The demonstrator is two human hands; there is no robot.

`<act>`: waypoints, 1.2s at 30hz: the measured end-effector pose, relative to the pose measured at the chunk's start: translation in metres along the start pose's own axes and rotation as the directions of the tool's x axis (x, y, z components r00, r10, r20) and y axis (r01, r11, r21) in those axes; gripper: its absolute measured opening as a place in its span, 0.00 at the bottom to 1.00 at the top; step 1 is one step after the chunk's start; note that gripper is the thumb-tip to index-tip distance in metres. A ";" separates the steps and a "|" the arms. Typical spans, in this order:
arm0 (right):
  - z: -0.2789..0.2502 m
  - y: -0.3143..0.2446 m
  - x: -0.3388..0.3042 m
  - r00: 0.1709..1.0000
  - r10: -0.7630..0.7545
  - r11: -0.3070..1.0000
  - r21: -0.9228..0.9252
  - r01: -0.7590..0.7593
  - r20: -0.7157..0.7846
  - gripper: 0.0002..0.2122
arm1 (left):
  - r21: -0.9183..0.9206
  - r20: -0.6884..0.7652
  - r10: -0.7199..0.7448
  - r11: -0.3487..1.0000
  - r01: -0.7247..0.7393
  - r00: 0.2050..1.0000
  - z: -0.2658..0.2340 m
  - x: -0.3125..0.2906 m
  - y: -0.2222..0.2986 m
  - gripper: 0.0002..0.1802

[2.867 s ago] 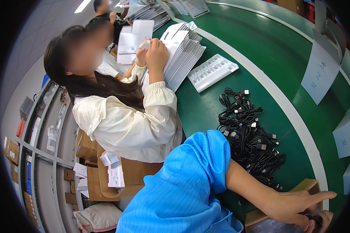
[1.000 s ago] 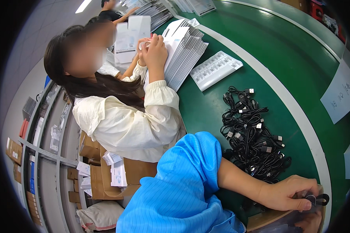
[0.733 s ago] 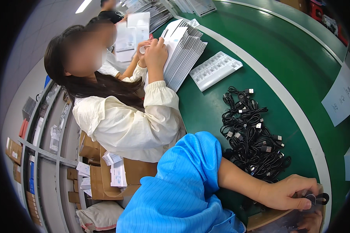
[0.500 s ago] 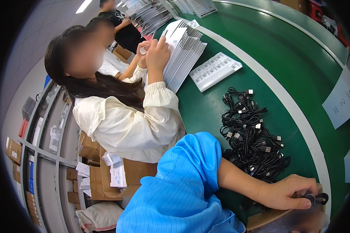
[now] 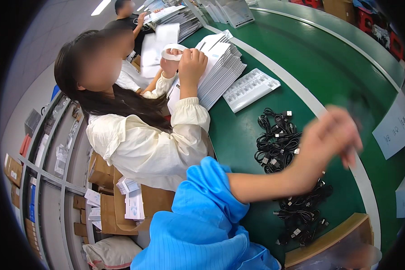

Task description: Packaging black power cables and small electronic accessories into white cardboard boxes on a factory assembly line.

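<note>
Black cables (image 5: 276, 150): coiled, heaped loosely on the green counter (image 5: 236, 135), visible as roughly 2 clumps on either side of my left forearm (image 5: 265, 185), metal plugs pointing every way. Left hand (image 5: 329, 137): blurred, above the counter by the white strip (image 5: 301, 93), fingers half curled. 1 dark smear just past the fingertips; can't tell whether I've got hold of it. Right hand (image 5: 363, 258): blur at the cardboard box (image 5: 332, 236); can't read spread or grip.

Main risk, my call: tangles. Coils overlap, so pulling 1 could drag neighbours or undo a loop. Forearm crosses the heap; riding too low could sweep cables sideways. Lower clump sits just beside the box wall, so a plug could snag there.
</note>
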State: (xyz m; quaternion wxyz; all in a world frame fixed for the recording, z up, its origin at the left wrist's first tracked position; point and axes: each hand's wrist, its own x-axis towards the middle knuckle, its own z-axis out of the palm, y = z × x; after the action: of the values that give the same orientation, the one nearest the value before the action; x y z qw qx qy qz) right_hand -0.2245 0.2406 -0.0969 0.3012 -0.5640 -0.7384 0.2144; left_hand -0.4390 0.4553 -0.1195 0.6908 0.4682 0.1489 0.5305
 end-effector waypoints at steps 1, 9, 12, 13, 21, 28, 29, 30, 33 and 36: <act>0.000 0.000 0.000 0.999 0.011 1.000 0.024 -0.010 -0.042 0.03 | -0.016 0.097 -0.129 0.991 0.131 0.987 0.010 -0.008 -0.012 0.13; -0.005 0.001 0.003 0.999 0.013 1.000 -0.003 -0.014 -0.049 0.03 | 0.004 0.299 -0.442 0.887 0.462 0.846 0.028 -0.048 -0.099 0.13; -0.007 0.000 0.007 0.999 0.029 0.999 -0.044 -0.029 0.012 0.03 | 0.070 0.319 -0.564 0.816 0.574 0.762 0.029 -0.044 -0.099 0.15; -0.007 0.000 0.008 1.000 0.013 0.999 -0.036 -0.012 0.028 0.04 | 0.069 0.320 -0.563 0.816 0.574 0.762 0.030 -0.043 -0.099 0.15; -0.009 0.001 0.006 0.997 -0.017 0.998 0.056 0.013 0.078 0.07 | 0.084 0.324 -0.567 0.815 0.573 0.758 0.029 -0.047 -0.100 0.16; -0.010 -0.001 0.007 0.993 0.012 0.999 0.037 -0.017 0.114 0.07 | 0.073 0.332 -0.557 0.820 0.568 0.761 0.029 -0.047 -0.103 0.18; -0.012 0.000 0.006 0.992 0.017 1.000 0.019 -0.019 0.124 0.07 | 0.073 0.331 -0.557 0.820 0.568 0.762 0.029 -0.047 -0.103 0.18; -0.012 0.001 0.006 0.991 0.021 1.000 0.001 -0.022 0.135 0.07 | 0.073 0.331 -0.556 0.821 0.567 0.762 0.029 -0.047 -0.103 0.18; -0.011 -0.001 0.006 0.994 0.035 0.999 0.010 -0.036 0.105 0.07 | 0.074 0.332 -0.554 0.822 0.565 0.764 0.029 -0.047 -0.104 0.18; -0.009 -0.005 0.007 0.996 0.035 0.999 0.005 -0.036 0.077 0.07 | 0.078 0.325 -0.557 0.821 0.566 0.764 0.029 -0.048 -0.104 0.18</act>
State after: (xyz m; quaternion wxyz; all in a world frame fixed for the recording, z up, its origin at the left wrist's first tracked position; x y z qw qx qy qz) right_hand -0.2226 0.2454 -0.0855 0.2708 -0.5674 -0.7385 0.2436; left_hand -0.3756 0.3997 -0.2017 0.8383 0.4763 0.1563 0.2144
